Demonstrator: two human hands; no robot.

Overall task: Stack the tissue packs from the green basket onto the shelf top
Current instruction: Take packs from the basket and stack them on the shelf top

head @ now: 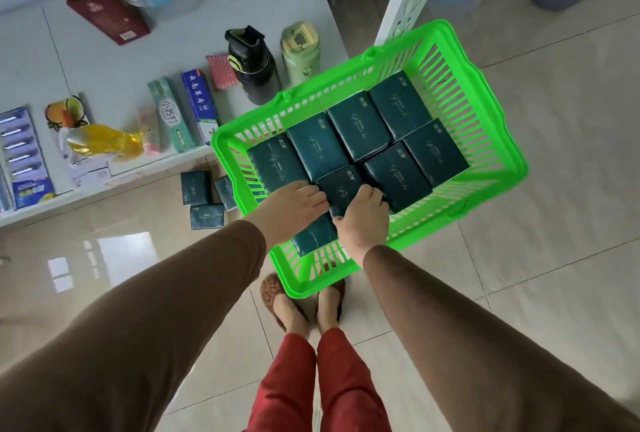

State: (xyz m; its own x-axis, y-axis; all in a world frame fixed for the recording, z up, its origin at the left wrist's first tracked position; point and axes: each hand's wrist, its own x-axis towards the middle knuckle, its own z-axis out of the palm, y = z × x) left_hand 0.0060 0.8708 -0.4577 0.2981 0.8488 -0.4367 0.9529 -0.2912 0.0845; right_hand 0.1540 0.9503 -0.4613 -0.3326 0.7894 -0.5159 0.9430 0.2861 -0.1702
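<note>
Both hands [325, 206] on 1 tissue pack [341, 186] inside green basket [485, 113]

Soft, even daylight fills the scene, bright without harsh contrast. The glossy floor tiles [554, 189] mirror a window as pale rectangles of glare at lower left [104, 251]. Shadows are faint: a weak one lies under the green basket [485, 109]. The wide-angle lens bends the picture strongly, so the brown sleeves [145, 345] swell toward the lower corners and the shelf top [114, 61] slants. The centre is fairly sharp, with print readable on the toothpaste boxes [183, 109]; the upper corners look soft and hazy.
</note>
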